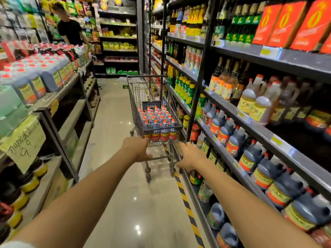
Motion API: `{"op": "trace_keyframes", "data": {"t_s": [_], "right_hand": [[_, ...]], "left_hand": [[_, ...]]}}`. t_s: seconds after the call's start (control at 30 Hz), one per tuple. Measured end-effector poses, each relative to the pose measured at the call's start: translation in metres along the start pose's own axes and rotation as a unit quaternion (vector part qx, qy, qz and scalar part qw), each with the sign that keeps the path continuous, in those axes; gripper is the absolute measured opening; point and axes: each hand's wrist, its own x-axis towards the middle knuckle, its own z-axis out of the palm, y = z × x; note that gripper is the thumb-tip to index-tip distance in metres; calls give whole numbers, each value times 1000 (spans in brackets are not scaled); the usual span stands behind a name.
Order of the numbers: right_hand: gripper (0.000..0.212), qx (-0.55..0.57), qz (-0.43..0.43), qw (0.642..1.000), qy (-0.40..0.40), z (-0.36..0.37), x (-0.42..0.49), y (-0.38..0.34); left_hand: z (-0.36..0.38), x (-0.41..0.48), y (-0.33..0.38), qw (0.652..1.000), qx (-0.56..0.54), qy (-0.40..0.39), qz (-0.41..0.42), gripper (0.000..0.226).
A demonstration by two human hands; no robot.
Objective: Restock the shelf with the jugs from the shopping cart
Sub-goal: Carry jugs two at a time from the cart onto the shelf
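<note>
Dark jugs point(157, 120) with orange-red caps and red-and-yellow labels, in grey wire shopping cart point(132, 97); yellow-and-black striped floor tape point(188, 208); red boxes point(284, 24) bearing gold emblems; beige floor tiles point(125, 194).

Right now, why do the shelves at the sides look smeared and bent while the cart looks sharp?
Head view: the wide-angle lens bows the right shelf and left shelf outward; those edges are blurred, while the shopping cart and its jugs at centre are fairly sharp; a bright glare spot sits on the glossy floor.
</note>
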Motion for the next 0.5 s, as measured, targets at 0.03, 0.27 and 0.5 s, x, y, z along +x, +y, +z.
{"op": "trace_keyframes", "data": {"t_s": [0.03, 0.27, 0.5], "right_hand": [[85, 4, 3, 1000, 0, 2, 15, -5], [76, 9, 11, 1000, -16, -1, 118, -17], [76, 28, 37, 999, -18, -10, 252, 7]], "left_hand": [[2, 16, -7, 1000, -1, 1, 3, 66], [25, 116, -42, 999, -13, -16, 28, 65], [49, 239, -64, 999, -4, -42, 30, 64]]}}
